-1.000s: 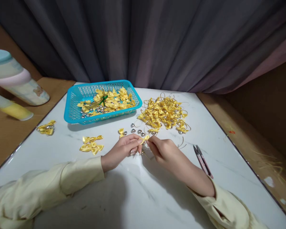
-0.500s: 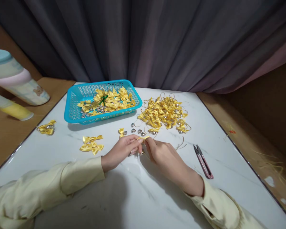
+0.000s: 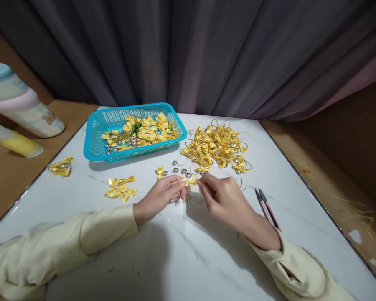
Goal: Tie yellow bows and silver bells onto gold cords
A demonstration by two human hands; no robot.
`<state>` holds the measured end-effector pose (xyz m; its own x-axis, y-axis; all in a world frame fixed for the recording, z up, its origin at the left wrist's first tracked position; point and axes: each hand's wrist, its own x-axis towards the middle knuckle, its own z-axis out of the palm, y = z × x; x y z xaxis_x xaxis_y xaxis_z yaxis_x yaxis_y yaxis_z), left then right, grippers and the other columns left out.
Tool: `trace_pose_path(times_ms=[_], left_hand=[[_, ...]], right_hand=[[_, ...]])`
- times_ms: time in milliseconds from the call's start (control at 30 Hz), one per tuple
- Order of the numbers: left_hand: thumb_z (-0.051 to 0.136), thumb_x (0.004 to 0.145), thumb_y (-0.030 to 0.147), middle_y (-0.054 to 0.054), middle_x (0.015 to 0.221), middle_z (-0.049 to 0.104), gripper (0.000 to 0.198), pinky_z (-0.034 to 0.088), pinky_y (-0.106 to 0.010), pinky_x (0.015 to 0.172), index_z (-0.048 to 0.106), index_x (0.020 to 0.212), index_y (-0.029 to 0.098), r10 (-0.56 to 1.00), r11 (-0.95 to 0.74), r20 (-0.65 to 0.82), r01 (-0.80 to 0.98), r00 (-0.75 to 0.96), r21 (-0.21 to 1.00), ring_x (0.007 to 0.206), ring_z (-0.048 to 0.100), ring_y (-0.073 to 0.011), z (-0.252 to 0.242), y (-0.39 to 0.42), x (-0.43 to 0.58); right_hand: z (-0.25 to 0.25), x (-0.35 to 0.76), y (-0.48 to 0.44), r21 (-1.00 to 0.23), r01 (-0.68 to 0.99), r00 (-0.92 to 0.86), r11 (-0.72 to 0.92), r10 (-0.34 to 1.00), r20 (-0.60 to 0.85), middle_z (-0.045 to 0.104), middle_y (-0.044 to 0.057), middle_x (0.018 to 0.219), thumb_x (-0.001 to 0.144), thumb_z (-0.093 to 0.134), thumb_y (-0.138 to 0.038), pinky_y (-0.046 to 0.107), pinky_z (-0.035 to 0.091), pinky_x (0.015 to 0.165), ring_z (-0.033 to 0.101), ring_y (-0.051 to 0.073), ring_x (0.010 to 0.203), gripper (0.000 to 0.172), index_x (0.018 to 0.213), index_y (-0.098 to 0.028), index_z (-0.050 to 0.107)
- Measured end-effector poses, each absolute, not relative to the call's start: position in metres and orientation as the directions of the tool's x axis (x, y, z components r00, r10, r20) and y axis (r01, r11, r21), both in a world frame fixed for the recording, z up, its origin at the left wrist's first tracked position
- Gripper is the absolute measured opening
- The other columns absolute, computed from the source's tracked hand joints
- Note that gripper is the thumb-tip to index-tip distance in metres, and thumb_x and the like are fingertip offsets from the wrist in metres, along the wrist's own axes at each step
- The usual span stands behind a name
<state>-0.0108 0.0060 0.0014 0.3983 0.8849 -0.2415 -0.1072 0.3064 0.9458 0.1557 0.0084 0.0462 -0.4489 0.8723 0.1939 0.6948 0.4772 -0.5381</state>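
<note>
A small yellow satin bow (image 3: 191,181) is pinched between the thumb and fingers of my left hand (image 3: 161,195). My right hand (image 3: 227,200) is closed in a pinch just right of the bow, apart from it; whatever is between its fingertips is too small to make out. Below the bow a little bell (image 3: 188,200) shows near my left fingertips. Several silver bells (image 3: 184,171) lie just beyond my hands, and another yellow bow (image 3: 159,172) rests beside them. To the left is a small group of yellow bows (image 3: 120,192).
A blue basket (image 3: 90,142) of bows, bells and tied cords stands at the back. Right of it is a heap of bows (image 3: 217,144) with bells and cord loops. Thread snips (image 3: 266,209) lie right of my right hand. A tumbler (image 3: 28,104) stands far left.
My right hand has moved right, away from the bow, which now shows more fully in my left hand. My left hand has stayed in place.
</note>
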Motion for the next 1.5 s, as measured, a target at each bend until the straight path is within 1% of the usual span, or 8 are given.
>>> trace_pose_path(times_ms=[700,933,1067,1167,1333,1500], left_hand=[[0.049,0.084,0.039,0.002,0.056,0.051,0.027,0.023,-0.022,0.047,0.049,0.072,0.015,0.883,0.295,-0.238,-0.084,0.405,0.952,0.048,0.033,-0.0072,0.0029,0.0058,-0.0111],[0.05,0.084,0.037,0.003,0.056,0.051,0.026,0.024,-0.022,0.047,0.05,0.072,0.014,0.885,0.299,-0.24,-0.093,0.399,0.95,0.048,0.033,-0.0068,0.0044,0.0058,-0.01],[0.05,0.084,0.038,0.003,0.056,0.051,0.026,0.024,-0.021,0.047,0.051,0.073,0.013,0.884,0.299,-0.241,-0.089,0.4,0.95,0.048,0.033,-0.0066,0.0042,0.0055,-0.0108],[0.05,0.084,0.039,0.002,0.056,0.051,0.027,0.024,-0.021,0.047,0.051,0.074,0.013,0.884,0.297,-0.236,-0.095,0.405,0.95,0.048,0.034,-0.0067,0.0024,0.0056,-0.0114],[0.049,0.084,0.04,0.002,0.057,0.051,0.028,0.025,-0.021,0.047,0.051,0.074,0.014,0.883,0.292,-0.235,-0.083,0.407,0.953,0.049,0.034,-0.0068,0.0018,0.0062,-0.0119],[0.05,0.083,0.042,0.002,0.057,0.051,0.03,0.025,-0.021,0.047,0.051,0.073,0.014,0.883,0.289,-0.237,-0.072,0.404,0.955,0.049,0.035,-0.0073,0.0032,0.0057,-0.0118]], right_hand=[[0.0403,0.1519,0.0078,-0.545,0.702,-0.435,0.458,0.882,0.182,0.031,-0.007,0.043,0.08,0.041,-0.013,0.019,0.021,0.043,0.029,0.006,0.037,0.018,0.063,-0.018,0.04],[0.039,0.1524,0.0082,-0.527,0.713,-0.446,0.462,0.879,0.167,0.033,-0.007,0.044,0.079,0.041,-0.011,0.02,0.021,0.044,0.03,0.006,0.038,0.02,0.062,-0.018,0.035],[0.0394,0.1531,0.0081,-0.519,0.718,-0.448,0.464,0.879,0.165,0.035,-0.006,0.045,0.081,0.041,-0.013,0.02,0.021,0.044,0.031,0.006,0.038,0.017,0.065,-0.017,0.039],[0.0397,0.1527,0.0079,-0.521,0.718,-0.441,0.462,0.881,0.174,0.034,-0.006,0.045,0.081,0.041,-0.014,0.02,0.021,0.044,0.03,0.006,0.038,0.016,0.065,-0.017,0.04],[0.0392,0.1516,0.0092,-0.514,0.719,-0.436,0.467,0.88,0.189,0.03,-0.007,0.045,0.08,0.04,-0.013,0.02,0.02,0.044,0.027,0.006,0.038,0.018,0.063,-0.018,0.037],[0.0382,0.1516,0.0095,-0.509,0.721,-0.44,0.471,0.878,0.189,0.032,-0.007,0.045,0.079,0.041,-0.013,0.02,0.02,0.044,0.028,0.006,0.038,0.016,0.063,-0.017,0.04]])
